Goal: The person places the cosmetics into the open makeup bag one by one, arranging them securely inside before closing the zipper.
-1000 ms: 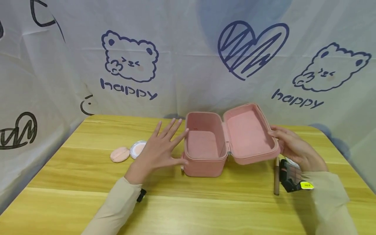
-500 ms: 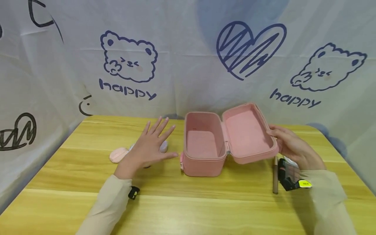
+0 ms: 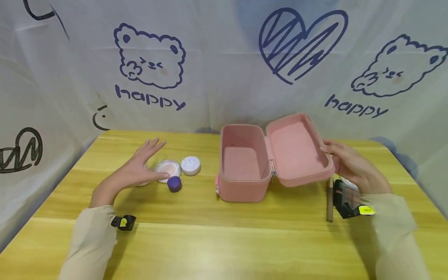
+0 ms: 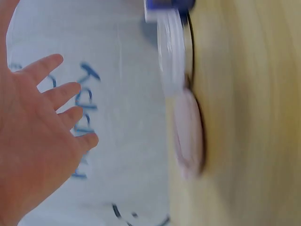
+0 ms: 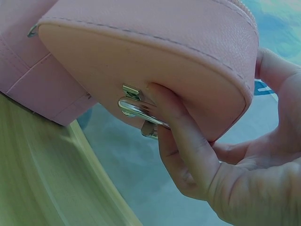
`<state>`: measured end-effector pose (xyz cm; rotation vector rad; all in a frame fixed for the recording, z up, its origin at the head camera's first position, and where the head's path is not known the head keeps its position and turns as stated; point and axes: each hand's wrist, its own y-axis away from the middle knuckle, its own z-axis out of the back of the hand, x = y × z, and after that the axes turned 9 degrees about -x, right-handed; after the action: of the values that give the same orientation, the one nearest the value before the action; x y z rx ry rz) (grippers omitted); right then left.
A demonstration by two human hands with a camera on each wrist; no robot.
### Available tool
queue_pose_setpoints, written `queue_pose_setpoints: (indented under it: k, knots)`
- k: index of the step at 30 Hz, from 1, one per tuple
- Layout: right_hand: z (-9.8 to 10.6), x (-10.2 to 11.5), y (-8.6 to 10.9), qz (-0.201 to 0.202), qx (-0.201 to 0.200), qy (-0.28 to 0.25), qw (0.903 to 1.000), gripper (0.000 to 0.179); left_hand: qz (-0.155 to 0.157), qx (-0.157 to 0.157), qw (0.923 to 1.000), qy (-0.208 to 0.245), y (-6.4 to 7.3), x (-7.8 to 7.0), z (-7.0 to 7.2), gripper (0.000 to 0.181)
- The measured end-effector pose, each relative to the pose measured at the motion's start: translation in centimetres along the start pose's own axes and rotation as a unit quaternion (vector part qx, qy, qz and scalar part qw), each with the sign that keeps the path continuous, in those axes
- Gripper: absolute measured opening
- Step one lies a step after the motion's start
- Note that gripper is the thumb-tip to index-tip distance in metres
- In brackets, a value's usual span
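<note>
A pink zip-up cosmetic case [image 3: 243, 191] stands on the wooden table with its lid [image 3: 297, 149] folded out to the right. My right hand [image 3: 355, 167] grips the lid's outer edge, thumb on one side and fingers beneath, near a metal buckle [image 5: 136, 109] on the lid's outer face. Spread and relaxed, my left hand [image 3: 131, 171] hovers above the left of the table. By its thumb are a round powder compact [image 3: 168, 167] and a small purple-topped pot [image 3: 174, 183]. A pink powder puff [image 4: 189, 134], mostly hidden by the hand from above, lies beside the compact.
A white round tub [image 3: 190, 166] sits between the compact and the case. Below the right hand lie a brown pencil-like stick [image 3: 330, 202] and a clear-lidded palette [image 3: 351, 196]. A printed cloth [image 3: 217, 77] hangs behind the table.
My left hand has moved left, away from the case's side, uncovering the white tub and purple-topped pot and now covering the puff. My right hand still holds the lid.
</note>
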<state>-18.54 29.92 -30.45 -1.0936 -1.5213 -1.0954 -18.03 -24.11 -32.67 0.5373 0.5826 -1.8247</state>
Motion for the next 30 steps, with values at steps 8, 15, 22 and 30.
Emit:
queue_pose_setpoints:
  k: [8,15,22,30]
  knots:
    - [-0.2,0.5,-0.2,-0.008,0.004,-0.01,0.9999,0.031,0.066,0.008,0.993,0.098,1.9,3.3,1.9,0.094]
    - [0.1,0.2,0.0,-0.015,-0.007,-0.025,0.9996,0.027,0.074,0.013,0.9877,0.137,2.3,5.0,2.2,0.087]
    - [0.0,0.2,0.1,-0.014,-0.008,-0.037,0.9992,0.022,0.101,0.012,0.9783,0.18,2.6,6.8,2.1,0.087]
    - [0.0,0.3,0.1,-0.016,-0.007,-0.051,0.9985,0.021,0.1,0.016,0.9766,0.19,2.3,7.3,1.8,0.092]
